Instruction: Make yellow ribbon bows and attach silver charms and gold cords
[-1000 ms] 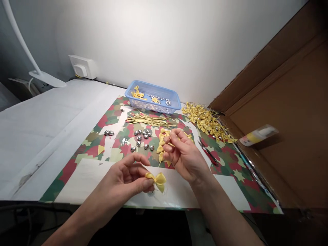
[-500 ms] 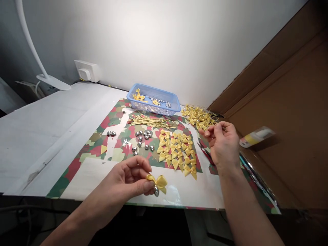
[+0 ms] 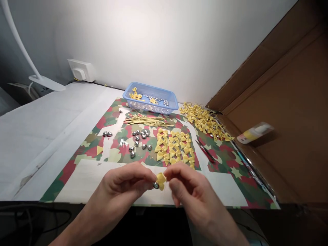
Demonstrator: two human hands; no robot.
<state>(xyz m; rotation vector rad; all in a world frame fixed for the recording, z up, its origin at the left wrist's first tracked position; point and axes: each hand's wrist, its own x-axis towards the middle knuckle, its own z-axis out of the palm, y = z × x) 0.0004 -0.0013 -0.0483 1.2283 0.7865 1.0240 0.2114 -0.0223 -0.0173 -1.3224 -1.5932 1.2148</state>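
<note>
My left hand (image 3: 128, 188) pinches a yellow ribbon bow (image 3: 161, 178) with a small silver bell (image 3: 155, 185) at it, above the table's front edge. A thin cord loop rises faintly behind the bow. Close on the bow's other side is my right hand (image 3: 191, 191), its fingers bent, the thumb a little apart from the index finger. Its index fingertip is at the bow's edge; whether it touches cannot be made out. Beyond the hands lie rows of yellow bows (image 3: 175, 147) and several loose silver bells (image 3: 137, 138).
Yellow cords (image 3: 148, 120) lie behind the bells. A blue basket (image 3: 151, 108) holds bows and bells. A heap of corded bows (image 3: 202, 118) is at the back right, near scissors (image 3: 205, 150). A bottle (image 3: 255, 133) is by the cardboard (image 3: 282, 102). A lamp (image 3: 46, 83) stands left.
My right hand has come from beside the heap of corded bows to the bow in my left hand. The heap now reaches further forward in view. The bow has turned.
</note>
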